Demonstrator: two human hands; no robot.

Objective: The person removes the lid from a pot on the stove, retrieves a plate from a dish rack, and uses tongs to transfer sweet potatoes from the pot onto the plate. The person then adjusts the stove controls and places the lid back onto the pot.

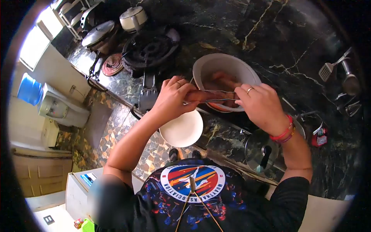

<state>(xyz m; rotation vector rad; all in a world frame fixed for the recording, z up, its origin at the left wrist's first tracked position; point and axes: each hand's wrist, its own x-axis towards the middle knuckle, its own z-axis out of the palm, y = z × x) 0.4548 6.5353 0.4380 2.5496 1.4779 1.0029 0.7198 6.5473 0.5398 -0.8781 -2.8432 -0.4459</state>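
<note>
A long reddish-brown piece of food (206,96), its kind unclear, stretches between my two hands over the near rim of a deep pot (205,63). My left hand (172,96) is closed round its left end, thumb and fingers pressed on it. My right hand (261,104) pinches thin metal tongs (228,100), whose two arms run along both sides of the piece towards my left fingers. Similar reddish-brown pieces (224,79) lie inside the pot. Just below my left hand is a white bowl (181,129).
A black gas burner (150,48) stands left of the pot, with a lidded pan (98,34) and a white pot (133,18) behind. A glass lid (261,150) lies near my right forearm. A slotted spatula (328,70) and other utensils are at the far right.
</note>
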